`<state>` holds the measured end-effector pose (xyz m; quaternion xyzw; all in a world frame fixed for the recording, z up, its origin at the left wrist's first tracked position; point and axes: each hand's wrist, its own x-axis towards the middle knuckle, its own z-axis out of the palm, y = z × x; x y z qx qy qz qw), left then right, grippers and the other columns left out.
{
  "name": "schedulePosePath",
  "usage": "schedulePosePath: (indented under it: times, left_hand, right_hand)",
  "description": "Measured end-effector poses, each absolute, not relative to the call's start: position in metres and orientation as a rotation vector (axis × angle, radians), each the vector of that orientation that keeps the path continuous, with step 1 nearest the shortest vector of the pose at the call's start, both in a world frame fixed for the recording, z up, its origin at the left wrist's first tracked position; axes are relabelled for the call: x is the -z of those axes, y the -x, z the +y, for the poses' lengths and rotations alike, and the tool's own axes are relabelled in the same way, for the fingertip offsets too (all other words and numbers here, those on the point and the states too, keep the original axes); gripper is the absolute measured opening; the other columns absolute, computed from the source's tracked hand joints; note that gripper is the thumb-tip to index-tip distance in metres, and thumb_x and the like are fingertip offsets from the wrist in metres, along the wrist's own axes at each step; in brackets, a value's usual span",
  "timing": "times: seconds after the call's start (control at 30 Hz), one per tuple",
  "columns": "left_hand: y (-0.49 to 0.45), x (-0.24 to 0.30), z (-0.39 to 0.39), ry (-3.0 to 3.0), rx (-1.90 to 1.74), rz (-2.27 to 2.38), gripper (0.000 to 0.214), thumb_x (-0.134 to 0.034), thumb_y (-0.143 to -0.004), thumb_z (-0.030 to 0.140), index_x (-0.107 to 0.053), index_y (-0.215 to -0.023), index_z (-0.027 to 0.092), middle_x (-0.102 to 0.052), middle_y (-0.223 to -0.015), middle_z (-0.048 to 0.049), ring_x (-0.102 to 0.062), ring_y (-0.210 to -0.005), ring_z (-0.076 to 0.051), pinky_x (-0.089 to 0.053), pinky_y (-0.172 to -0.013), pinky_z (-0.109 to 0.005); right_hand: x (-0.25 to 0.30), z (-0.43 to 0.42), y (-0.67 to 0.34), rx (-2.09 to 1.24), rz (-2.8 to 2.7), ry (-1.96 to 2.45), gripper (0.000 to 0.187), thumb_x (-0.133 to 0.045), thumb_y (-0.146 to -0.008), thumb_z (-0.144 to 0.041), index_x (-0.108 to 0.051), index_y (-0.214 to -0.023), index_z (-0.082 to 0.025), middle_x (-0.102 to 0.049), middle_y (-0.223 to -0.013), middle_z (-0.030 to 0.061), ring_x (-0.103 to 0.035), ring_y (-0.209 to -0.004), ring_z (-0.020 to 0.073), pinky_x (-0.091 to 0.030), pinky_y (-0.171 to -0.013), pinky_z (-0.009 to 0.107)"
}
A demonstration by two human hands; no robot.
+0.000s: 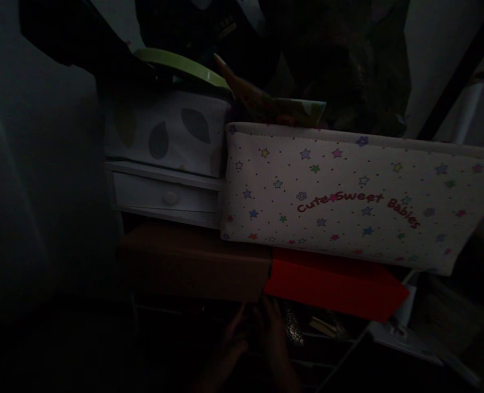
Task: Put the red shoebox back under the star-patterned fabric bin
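Observation:
The scene is very dark. My left hand [229,341] and my right hand [275,338] reach side by side into a shadowed shelf space below a brown box [192,262] and a red box [335,286]. The fingers of both point upward toward the gap between the two boxes. Whether either hand holds anything is lost in the dark. A shiny speckled object [293,327] lies just right of my right hand.
A cream fabric bin [348,196] with coloured stars and the words "Cute Sweet Babies" rests on the boxes. Left of it stand a leaf-patterned box [168,131] and a small white drawer [168,196]. A green lid [184,66] lies on top. Papers [409,333] lie at the lower right.

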<state>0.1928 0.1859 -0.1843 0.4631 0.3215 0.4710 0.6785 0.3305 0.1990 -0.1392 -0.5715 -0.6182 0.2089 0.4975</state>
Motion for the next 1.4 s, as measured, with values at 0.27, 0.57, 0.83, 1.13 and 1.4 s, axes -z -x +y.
schedulePosePath:
  times: [0.27,0.57,0.83,1.13,1.4]
  left_hand:
    - [-0.193,0.172,0.178,-0.968,-1.073,0.657,0.082,-0.056,-0.067,0.015,-0.033,-0.145,0.023,-0.043,-0.150,-0.0106,-0.045,-0.134,-0.026,-0.040,-0.108,-0.041]
    - [-0.174,0.162,0.171,-1.210,-1.388,1.212,0.041,-0.056,-0.063,0.024,-0.069,-0.101,0.017,-0.069,-0.100,-0.0114,-0.064,-0.097,-0.027,-0.046,-0.095,-0.045]
    - [-0.107,0.163,0.180,-0.771,-1.722,1.573,0.036,-0.055,-0.070,0.041,-0.055,-0.099,0.020,-0.060,-0.102,-0.0075,-0.058,-0.099,-0.028,-0.045,-0.092,-0.048]
    - [-0.105,0.181,0.181,-0.608,-1.696,1.320,0.036,-0.062,-0.065,0.035,-0.056,-0.099,0.022,-0.067,-0.101,-0.0075,-0.067,-0.089,-0.024,-0.054,-0.085,-0.044]
    - [-0.117,0.178,0.184,-0.718,-1.585,1.230,0.055,-0.064,-0.067,0.033,-0.053,-0.119,0.020,-0.060,-0.129,-0.0147,-0.059,-0.117,-0.029,-0.044,-0.104,-0.045]
  right_hand:
    - [0.149,0.200,-0.331,-0.492,-1.512,1.408,0.041,-0.041,-0.089,-0.028,-0.055,-0.127,-0.023,-0.054,-0.126,0.0128,-0.054,-0.120,0.0234,-0.046,-0.102,0.038]
    - [0.162,0.208,-0.335,-0.444,-1.538,1.437,0.040,-0.039,-0.090,-0.033,-0.054,-0.125,-0.021,-0.055,-0.119,0.0147,-0.054,-0.117,0.0271,-0.045,-0.102,0.046]
    - [0.172,0.189,-0.312,0.097,-1.500,1.462,0.039,-0.049,-0.086,-0.029,-0.053,-0.123,-0.014,-0.047,-0.125,0.0202,-0.048,-0.118,0.0320,-0.046,-0.098,0.055]
    - [0.185,0.182,-0.244,-0.445,-1.988,1.210,0.055,-0.039,-0.086,-0.009,-0.044,-0.137,-0.030,-0.047,-0.144,0.0093,-0.045,-0.133,0.0217,-0.042,-0.110,0.045]
    - [0.186,0.193,-0.240,-0.592,-1.943,1.187,0.065,-0.041,-0.086,-0.008,-0.031,-0.143,-0.039,-0.049,-0.144,0.0067,-0.045,-0.133,0.0245,-0.039,-0.110,0.050]
